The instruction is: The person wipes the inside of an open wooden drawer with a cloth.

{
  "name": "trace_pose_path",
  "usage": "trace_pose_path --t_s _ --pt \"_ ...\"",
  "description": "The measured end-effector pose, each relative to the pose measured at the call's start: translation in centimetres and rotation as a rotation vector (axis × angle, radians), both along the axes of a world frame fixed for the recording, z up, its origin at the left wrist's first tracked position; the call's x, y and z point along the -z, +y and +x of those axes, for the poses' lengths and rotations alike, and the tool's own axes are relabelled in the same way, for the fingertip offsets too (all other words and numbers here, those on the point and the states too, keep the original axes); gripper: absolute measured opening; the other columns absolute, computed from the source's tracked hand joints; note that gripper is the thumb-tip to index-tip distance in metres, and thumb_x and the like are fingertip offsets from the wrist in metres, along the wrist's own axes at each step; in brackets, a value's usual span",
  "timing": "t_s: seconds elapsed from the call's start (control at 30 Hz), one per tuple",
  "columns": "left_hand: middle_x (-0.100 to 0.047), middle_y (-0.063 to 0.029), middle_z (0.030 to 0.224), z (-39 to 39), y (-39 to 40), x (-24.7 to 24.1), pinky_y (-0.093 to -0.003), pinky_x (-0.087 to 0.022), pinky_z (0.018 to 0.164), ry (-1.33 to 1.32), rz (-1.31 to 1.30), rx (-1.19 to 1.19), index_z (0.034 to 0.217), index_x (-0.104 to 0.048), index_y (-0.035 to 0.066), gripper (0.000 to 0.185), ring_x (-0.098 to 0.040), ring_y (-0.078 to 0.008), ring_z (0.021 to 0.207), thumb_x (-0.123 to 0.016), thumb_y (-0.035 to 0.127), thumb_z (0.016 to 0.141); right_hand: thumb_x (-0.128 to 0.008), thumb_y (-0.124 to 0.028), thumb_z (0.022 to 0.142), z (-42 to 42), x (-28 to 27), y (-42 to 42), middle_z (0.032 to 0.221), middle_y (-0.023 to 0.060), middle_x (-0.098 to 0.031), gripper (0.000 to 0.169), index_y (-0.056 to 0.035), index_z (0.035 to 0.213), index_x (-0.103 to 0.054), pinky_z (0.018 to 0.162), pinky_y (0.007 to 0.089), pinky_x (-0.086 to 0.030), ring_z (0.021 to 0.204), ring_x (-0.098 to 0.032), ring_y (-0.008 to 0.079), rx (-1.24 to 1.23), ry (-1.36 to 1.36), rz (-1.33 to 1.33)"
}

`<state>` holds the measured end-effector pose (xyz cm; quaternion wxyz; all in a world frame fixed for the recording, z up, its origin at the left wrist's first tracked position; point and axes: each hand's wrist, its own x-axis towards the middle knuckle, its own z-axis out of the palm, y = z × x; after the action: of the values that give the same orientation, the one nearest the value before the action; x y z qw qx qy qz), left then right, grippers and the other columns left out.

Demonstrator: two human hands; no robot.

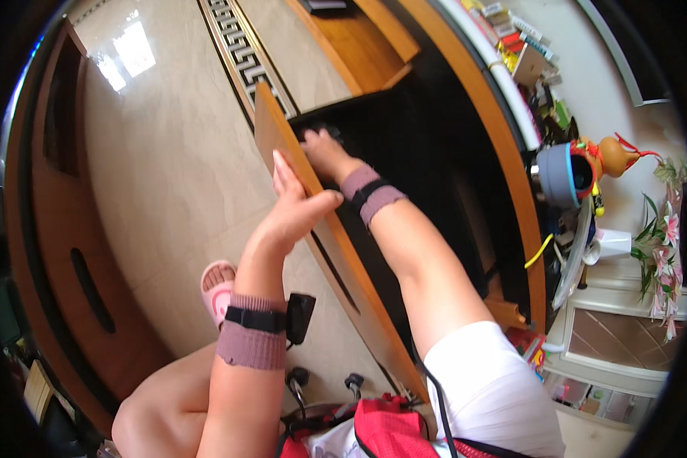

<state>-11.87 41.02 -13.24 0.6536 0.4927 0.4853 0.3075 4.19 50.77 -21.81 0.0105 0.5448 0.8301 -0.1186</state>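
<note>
My left hand [297, 209] clasps the wooden front panel [346, 252] of a pulled-out drawer, thumb over its top edge and fingers against its outer face. Inside the drawer's dark interior [401, 131], near its far corner, is my right hand [326, 153]. Its fingers look bent beside a small dark, shiny thing [333, 133] that is too dim to name. Whether they hold it cannot be told. A long slot is cut in the drawer front. Both wrists wear mauve knit bands with black straps; a black device [300, 318] is on the left one.
An open wooden compartment [366, 51] adjoins the drawer. On the cabinet top stand a grey cup [555, 174], a gourd [612, 156], a white pot [612, 245] and small boxes. A brown wooden furniture piece [51, 229] stands left. My pink slipper [217, 297] rests on the tiled floor [177, 189].
</note>
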Motion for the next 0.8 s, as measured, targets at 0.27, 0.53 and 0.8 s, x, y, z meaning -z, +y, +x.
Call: trace_pose_path --t_s 0.27,0.53,0.8 --pt "-0.031 -0.0137 0.144 0.3 0.2 0.9 -0.0350 -0.046 0.085 0.004 -0.060 -0.013 0.152 0.022 0.010 0.121 -0.047 -0.0207 0.112 -0.071 0.031 0.078 -0.063 0.001 0.082 4.1 1.7 -11.3 0.130 0.0139 -0.053 0.047 -0.0110 0.127 -0.061 0.101 0.0406 -0.045 0.121 -0.050 0.0325 -0.083 0.180 -0.261" --pt "-0.008 -0.0212 0.157 0.5 -0.2 -2.1 -0.0377 -0.045 0.099 -0.065 -0.160 0.037 0.151 0.020 0.005 0.119 -0.040 -0.0306 0.133 -0.071 0.033 0.079 -0.065 -0.012 0.087 12.6 0.8 -34.0 0.117 0.0173 -0.064 0.030 -0.0051 0.116 -0.066 0.088 0.0390 -0.052 0.108 -0.061 0.0341 0.080 0.226 -0.732" --pt "-0.018 -0.0213 0.153 0.4 -0.7 -2.3 -0.0414 -0.044 0.098 -0.018 -0.125 0.025 0.151 0.021 0.007 0.117 -0.043 -0.0305 0.131 -0.068 0.035 0.080 -0.061 -0.013 0.081 15.0 -4.3 -40.1 0.096 0.0184 -0.070 0.016 -0.0035 0.087 -0.073 0.078 0.0417 -0.053 0.091 -0.066 0.0339 0.020 0.076 -0.964"
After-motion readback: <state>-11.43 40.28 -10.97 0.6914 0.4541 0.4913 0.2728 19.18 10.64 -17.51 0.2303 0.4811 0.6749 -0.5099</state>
